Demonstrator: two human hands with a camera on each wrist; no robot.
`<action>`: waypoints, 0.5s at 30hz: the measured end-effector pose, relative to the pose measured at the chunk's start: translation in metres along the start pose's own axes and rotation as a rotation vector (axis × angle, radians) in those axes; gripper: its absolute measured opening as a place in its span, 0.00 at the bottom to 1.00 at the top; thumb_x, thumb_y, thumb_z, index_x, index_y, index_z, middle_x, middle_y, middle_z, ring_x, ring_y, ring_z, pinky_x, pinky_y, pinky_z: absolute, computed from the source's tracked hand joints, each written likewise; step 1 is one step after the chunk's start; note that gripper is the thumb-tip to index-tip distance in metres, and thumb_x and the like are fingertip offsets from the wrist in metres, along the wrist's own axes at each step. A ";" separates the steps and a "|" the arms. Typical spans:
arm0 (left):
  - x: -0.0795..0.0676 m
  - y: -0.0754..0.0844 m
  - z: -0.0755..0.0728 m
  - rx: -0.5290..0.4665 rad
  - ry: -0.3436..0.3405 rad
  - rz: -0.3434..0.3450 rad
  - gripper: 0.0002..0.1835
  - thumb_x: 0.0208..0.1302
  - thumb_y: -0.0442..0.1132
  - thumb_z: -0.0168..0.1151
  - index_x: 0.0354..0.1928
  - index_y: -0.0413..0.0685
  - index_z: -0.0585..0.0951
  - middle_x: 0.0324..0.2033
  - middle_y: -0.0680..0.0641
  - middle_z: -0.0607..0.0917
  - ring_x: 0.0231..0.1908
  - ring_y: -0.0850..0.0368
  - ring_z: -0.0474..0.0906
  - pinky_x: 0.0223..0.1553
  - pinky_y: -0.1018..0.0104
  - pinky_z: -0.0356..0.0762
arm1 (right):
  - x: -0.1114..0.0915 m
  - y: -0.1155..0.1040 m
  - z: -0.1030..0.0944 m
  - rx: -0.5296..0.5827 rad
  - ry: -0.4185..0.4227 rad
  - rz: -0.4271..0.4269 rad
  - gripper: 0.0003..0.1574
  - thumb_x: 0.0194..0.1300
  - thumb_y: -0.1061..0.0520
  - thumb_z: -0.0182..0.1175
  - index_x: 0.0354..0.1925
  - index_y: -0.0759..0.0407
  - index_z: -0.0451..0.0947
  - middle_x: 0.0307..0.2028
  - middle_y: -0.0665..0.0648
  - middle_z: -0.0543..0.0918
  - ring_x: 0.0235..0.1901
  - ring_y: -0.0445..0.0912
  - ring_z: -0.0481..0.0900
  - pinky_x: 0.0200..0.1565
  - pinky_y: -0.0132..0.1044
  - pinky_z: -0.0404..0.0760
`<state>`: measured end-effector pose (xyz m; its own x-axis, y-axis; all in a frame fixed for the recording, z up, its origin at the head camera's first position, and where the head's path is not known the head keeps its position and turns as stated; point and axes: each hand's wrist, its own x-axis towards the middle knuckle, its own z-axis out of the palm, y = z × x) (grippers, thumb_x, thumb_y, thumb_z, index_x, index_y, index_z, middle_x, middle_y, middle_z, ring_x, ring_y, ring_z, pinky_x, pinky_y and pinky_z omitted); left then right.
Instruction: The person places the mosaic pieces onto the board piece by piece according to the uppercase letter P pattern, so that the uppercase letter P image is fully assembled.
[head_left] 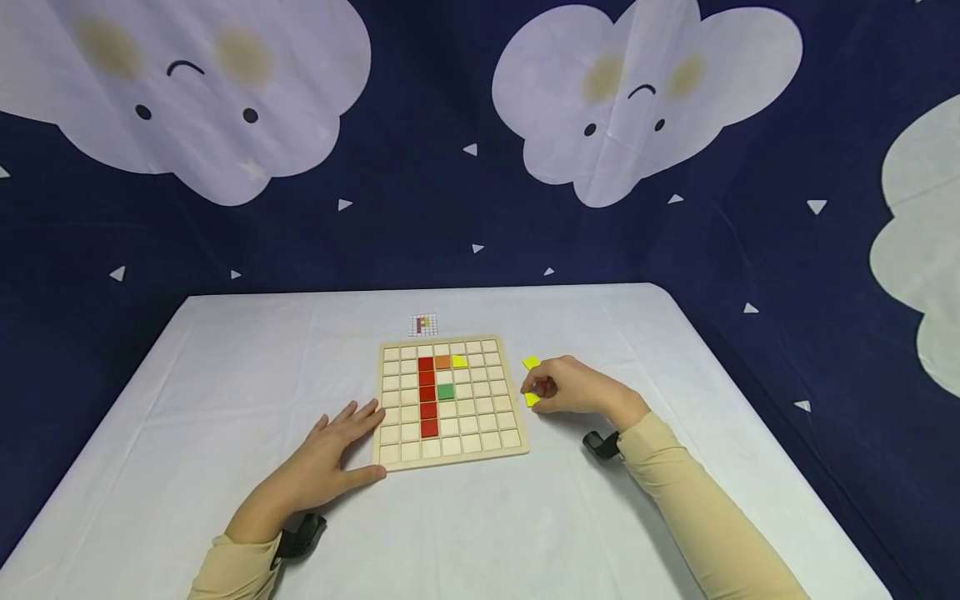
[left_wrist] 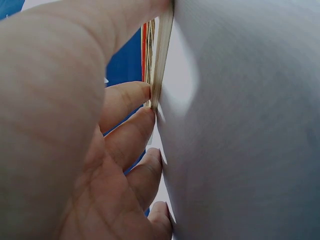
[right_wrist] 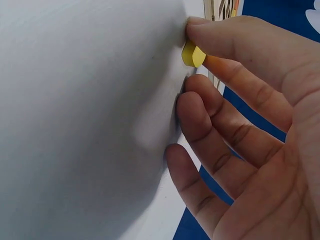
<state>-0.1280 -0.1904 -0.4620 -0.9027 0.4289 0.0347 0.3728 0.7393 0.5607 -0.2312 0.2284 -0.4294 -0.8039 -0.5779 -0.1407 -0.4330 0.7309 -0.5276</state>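
Observation:
A wooden grid board (head_left: 450, 460) lies flat on the table. A column of several red tiles (head_left: 427, 393) sits in it, with an orange tile (head_left: 443, 362), a yellow tile (head_left: 459, 361) and a green tile (head_left: 446, 392) to the right. My left hand (head_left: 322, 458) touches the board's left edge with spread fingers and thumb. Beyond the right edge, my right hand (head_left: 573, 387) pinches another yellow tile (right_wrist: 190, 56) between thumb and index finger, low over the tabletop. One more yellow tile (head_left: 531, 362) lies just behind that hand.
A small printed card (head_left: 423, 325) with a coloured grid pattern lies behind the board. The table (head_left: 480, 533) has a white cloth. A dark blue curtain (head_left: 427, 233) with white clouds hangs behind it. Each wrist carries a black camera (head_left: 302, 537).

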 end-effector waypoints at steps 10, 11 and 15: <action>-0.001 0.000 0.000 -0.010 0.001 -0.002 0.47 0.64 0.59 0.76 0.79 0.46 0.72 0.81 0.38 0.68 0.81 0.27 0.57 0.76 0.18 0.47 | -0.001 0.002 0.002 0.028 0.013 0.002 0.11 0.64 0.61 0.76 0.46 0.56 0.89 0.34 0.48 0.84 0.35 0.39 0.78 0.40 0.31 0.80; -0.001 0.000 0.000 -0.011 0.000 -0.001 0.47 0.64 0.59 0.76 0.79 0.46 0.72 0.81 0.38 0.68 0.81 0.27 0.57 0.76 0.18 0.47 | -0.001 0.002 0.002 0.027 0.016 0.001 0.11 0.64 0.61 0.76 0.45 0.56 0.89 0.34 0.48 0.84 0.35 0.39 0.78 0.40 0.31 0.80; -0.001 0.000 0.000 -0.005 0.002 0.001 0.47 0.64 0.59 0.76 0.79 0.46 0.72 0.81 0.38 0.68 0.81 0.27 0.57 0.76 0.17 0.47 | 0.000 0.002 0.003 0.019 0.026 -0.001 0.11 0.63 0.61 0.75 0.45 0.56 0.89 0.34 0.48 0.85 0.35 0.39 0.78 0.41 0.31 0.80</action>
<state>-0.1272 -0.1908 -0.4620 -0.9027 0.4288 0.0367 0.3728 0.7364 0.5645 -0.2306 0.2290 -0.4330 -0.8140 -0.5685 -0.1189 -0.4257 0.7232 -0.5438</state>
